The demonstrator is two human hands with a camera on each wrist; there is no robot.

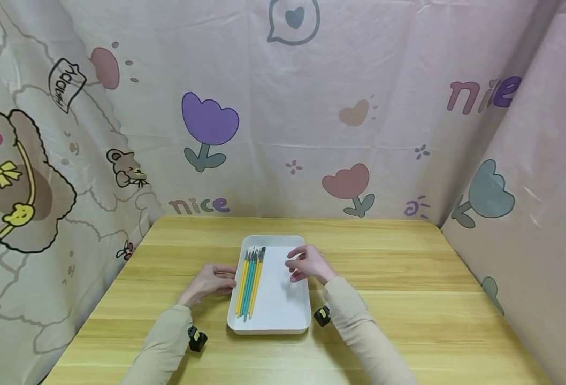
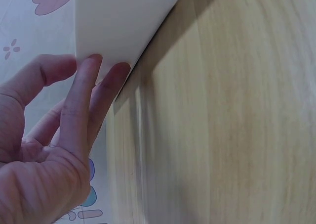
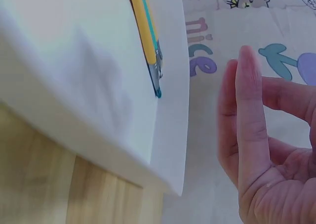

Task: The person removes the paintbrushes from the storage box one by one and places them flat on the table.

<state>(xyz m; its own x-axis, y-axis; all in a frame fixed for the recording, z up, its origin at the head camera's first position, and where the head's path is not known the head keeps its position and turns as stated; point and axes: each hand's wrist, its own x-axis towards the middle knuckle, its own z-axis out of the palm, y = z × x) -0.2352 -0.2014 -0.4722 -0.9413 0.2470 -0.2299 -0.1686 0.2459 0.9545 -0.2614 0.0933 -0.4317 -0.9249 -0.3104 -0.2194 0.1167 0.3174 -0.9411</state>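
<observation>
Free room right of brushes (image 1: 250, 280)

Long, plain beige sleeves, the left sleeve (image 1: 155, 347) and the right sleeve (image 1: 367, 334), cover the forearms to the wrists; the hands (image 1: 209, 282) are bare. A compact, black, box-shaped camera with yellow markings sits at each wrist: left camera (image 1: 197, 340), right camera (image 1: 322, 316).

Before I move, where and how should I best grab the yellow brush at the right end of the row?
Probably pinch the yellow brush mid-handle with your right hand, coming from above and the right: its slim handle lies lengthwise, with other brushes on its left but bare tray floor on its right.
</observation>
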